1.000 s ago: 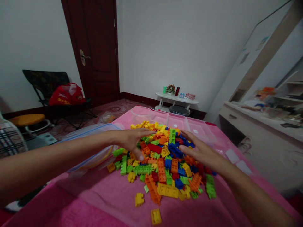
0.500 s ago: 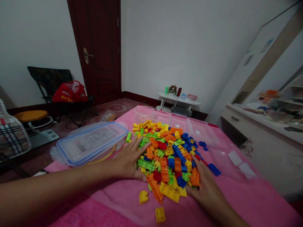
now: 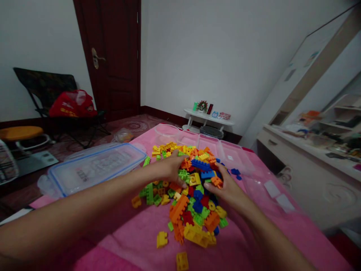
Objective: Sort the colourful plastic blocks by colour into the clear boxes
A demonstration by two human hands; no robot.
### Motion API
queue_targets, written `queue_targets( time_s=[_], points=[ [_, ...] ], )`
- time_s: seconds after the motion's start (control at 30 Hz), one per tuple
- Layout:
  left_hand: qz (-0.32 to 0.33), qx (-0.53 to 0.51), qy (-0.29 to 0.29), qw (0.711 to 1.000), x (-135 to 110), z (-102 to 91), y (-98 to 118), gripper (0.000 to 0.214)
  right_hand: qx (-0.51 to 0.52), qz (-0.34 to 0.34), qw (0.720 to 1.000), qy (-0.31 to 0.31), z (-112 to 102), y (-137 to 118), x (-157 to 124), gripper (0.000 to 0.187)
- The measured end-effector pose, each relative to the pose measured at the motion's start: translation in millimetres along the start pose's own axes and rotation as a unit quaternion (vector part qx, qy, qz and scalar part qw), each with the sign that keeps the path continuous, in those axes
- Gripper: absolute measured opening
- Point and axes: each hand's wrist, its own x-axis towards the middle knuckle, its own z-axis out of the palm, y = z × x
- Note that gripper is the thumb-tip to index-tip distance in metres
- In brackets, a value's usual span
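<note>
A heap of small plastic building bricks (image 3: 191, 195) in yellow, orange, green, blue and red lies on a pink cloth (image 3: 135, 241). My left hand (image 3: 170, 169) rests on the far left part of the heap, fingers curled over some bricks. My right hand (image 3: 225, 186) is on the right side of the heap, its fingers pinched on an orange brick (image 3: 216, 181). A blue brick (image 3: 200, 165) sits on top between the two hands. Two loose yellow bricks (image 3: 161, 239) lie apart near the front.
A clear plastic box with a blue-rimmed lid (image 3: 93, 167) stands left of the heap. Clear compartment trays (image 3: 225, 150) lie behind it. Beyond are a dark door (image 3: 113, 56), a folding chair with a red bag (image 3: 72, 103), a small white table (image 3: 208, 118) and a desk (image 3: 310, 158) at right.
Both hands moved from the near sides of the heap up onto its middle and far part. The bricks have been pushed together, and the right fingers closed on an orange brick.
</note>
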Motion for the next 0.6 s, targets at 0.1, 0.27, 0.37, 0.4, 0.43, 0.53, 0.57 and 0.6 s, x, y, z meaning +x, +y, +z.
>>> queue_targets(
  time_s=[0.1, 0.27, 0.37, 0.4, 0.43, 0.53, 0.57, 0.6],
  points=[
    [0.025, 0.008, -0.1, 0.995, 12, -46.5, -1, 0.088, -0.003, 0.001, 0.994, -0.111, -31, -23, 16, 0.075],
    [-0.017, -0.043, -0.022, 0.999, 55, -64.6, -21, 0.067, -0.029, 0.014, 0.996, -0.089, -55, -30, 53, 0.045],
    [-0.011, -0.026, 0.127, 0.992, 83, -29.7, -28, 0.073, -0.06, -0.017, 0.998, 0.027, -35, -10, 76, 0.057],
    [-0.004, -0.029, 0.138, 0.99, 89, -16.1, -29, 0.074, -0.075, -0.032, 0.995, 0.052, -25, -1, 82, 0.063],
    [0.006, -0.041, 0.142, 0.989, 93, -3.4, -30, 0.069, -0.09, -0.046, 0.993, 0.067, -16, 8, 87, 0.068],
    [0.039, -0.058, 0.128, 0.989, 96, 22.5, -28, 0.059, -0.123, -0.052, 0.989, 0.061, 6, 30, 93, 0.069],
    [0.048, -0.058, 0.122, 0.99, 95, 26.3, -27, 0.058, -0.133, -0.049, 0.988, 0.055, 10, 34, 93, 0.067],
    [0.055, -0.056, 0.117, 0.99, 93, 28.0, -26, 0.057, -0.141, -0.05, 0.987, 0.051, 13, 37, 92, 0.064]
  ],
)
